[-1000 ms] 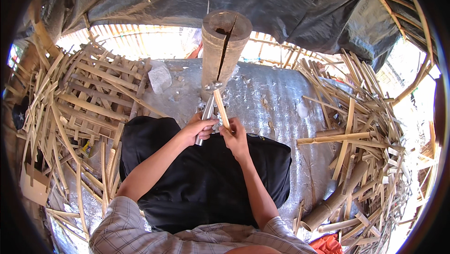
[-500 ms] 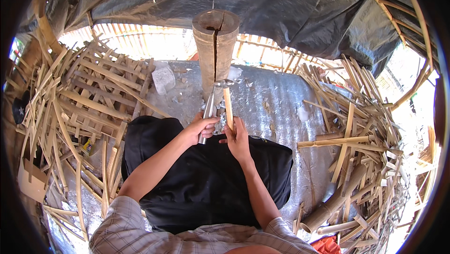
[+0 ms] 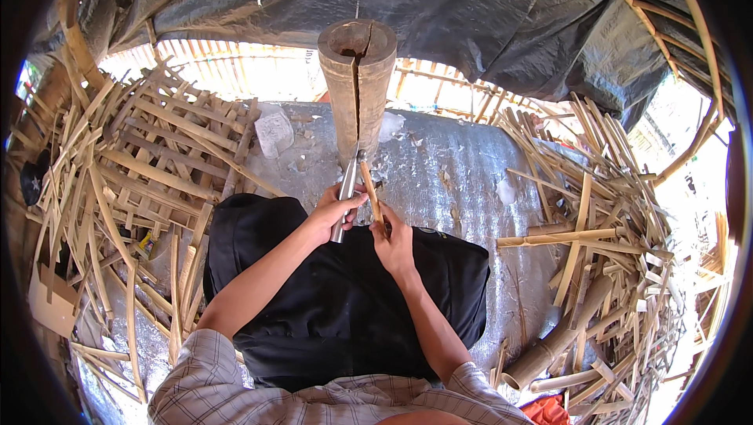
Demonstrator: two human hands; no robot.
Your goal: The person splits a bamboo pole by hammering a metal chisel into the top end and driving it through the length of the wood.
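Observation:
A thick bamboo tube (image 3: 345, 96) stands upright in front of me, a long dark crack running down its near side from the rim. My left hand (image 3: 335, 209) is closed round a silvery metal chisel-like tool (image 3: 346, 190), whose upper end meets the lower part of the crack. Close beside it, my right hand (image 3: 394, 238) grips the light wooden handle of a hammer (image 3: 372, 194). The hammer's small head lies near the tool's upper end and is hard to make out. Black cloth (image 3: 337, 299) covers my lap beneath both hands.
Piled bamboo strips (image 3: 94, 182) and a slatted lattice (image 3: 172, 139) lie at left. More strips (image 3: 620, 268) and a bamboo pole (image 3: 561, 335) are heaped at right. A pale block (image 3: 274, 131) sits on the silvery ground sheet (image 3: 463, 166). Dark plastic sheeting (image 3: 439, 9) hangs behind.
The hammer has tilted to the left and its head has dropped slightly beside the tool. The bamboo tube's top has shifted a little left. My left hand has hardly moved.

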